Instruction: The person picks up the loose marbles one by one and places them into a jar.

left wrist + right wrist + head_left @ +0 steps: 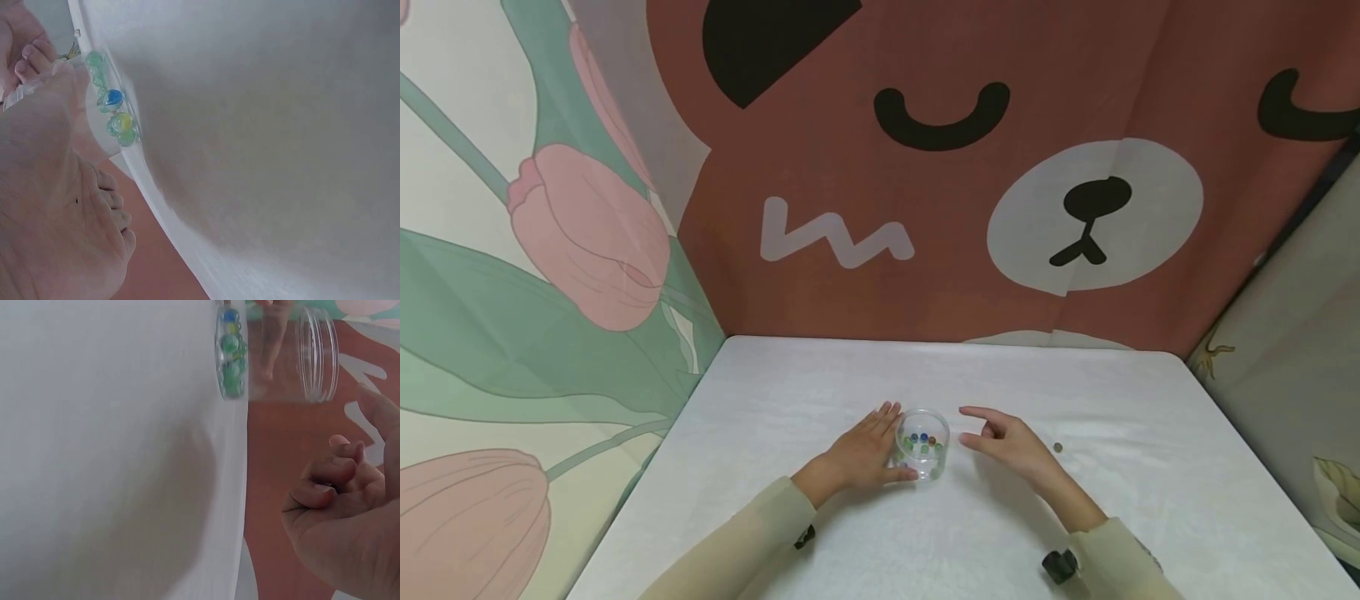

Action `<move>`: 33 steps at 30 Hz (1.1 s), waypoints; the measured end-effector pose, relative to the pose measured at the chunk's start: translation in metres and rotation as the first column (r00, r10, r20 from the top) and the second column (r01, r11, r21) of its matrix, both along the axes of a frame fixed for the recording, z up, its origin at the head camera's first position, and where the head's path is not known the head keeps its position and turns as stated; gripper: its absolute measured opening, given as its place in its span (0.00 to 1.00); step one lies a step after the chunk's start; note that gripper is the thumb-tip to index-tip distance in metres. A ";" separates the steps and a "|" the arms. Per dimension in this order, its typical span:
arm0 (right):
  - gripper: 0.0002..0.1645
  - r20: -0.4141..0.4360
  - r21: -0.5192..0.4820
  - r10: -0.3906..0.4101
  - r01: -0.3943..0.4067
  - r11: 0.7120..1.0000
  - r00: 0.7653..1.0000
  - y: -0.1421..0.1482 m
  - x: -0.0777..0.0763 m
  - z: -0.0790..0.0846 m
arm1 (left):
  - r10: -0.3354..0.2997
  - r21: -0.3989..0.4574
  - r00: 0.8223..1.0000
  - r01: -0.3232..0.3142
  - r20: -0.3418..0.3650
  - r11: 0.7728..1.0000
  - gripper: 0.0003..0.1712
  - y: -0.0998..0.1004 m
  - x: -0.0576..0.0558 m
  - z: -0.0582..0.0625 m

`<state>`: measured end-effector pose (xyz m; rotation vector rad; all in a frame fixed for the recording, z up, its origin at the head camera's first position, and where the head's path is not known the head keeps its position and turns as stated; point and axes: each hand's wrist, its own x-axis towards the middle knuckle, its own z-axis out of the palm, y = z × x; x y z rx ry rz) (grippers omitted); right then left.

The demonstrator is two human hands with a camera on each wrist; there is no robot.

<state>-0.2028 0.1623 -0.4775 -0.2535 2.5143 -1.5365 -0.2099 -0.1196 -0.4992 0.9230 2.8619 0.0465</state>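
A clear round jar (922,419) stands upright on the white table, with several green, blue and orange-brown glass marbles (231,353) at its bottom. My left hand (867,450) holds the jar from its left side, thumb across the near wall and fingers along the far left wall. To the jar's right, my right hand (1006,442) hovers apart from it. Its index finger and thumb point toward the jar with a gap between them, and the other fingers curl in; no marble shows there. One brownish marble (1057,447) lies on the table beyond the right wrist.
The white tabletop (820,375) reaches back to a reddish-brown curtain (850,308) with a bear face. A tulip-print cloth (587,242) hangs along the left, a pale cloth (1285,333) on the right. Dark straps with small devices sit at both wrists.
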 end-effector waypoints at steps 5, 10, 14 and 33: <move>0.36 -0.001 0.024 0.022 -0.022 0.999 1.000 0.018 0.003 0.004 | -0.004 0.006 1.000 0.004 0.004 1.000 0.61 0.000 0.000 0.002; 0.35 -0.005 0.048 0.009 -0.009 0.999 1.000 0.038 0.006 0.006 | -0.007 0.010 1.000 0.007 0.005 1.000 0.61 0.001 0.000 0.002; 0.36 -0.009 0.076 0.004 -0.003 0.997 1.000 0.053 0.008 0.008 | -0.005 0.011 1.000 0.005 0.010 1.000 0.61 0.001 0.000 0.002; 0.40 0.034 0.151 -0.029 0.023 0.988 0.999 0.104 0.018 0.013 | -0.005 0.016 1.000 0.004 0.024 1.000 0.61 0.001 -0.001 0.000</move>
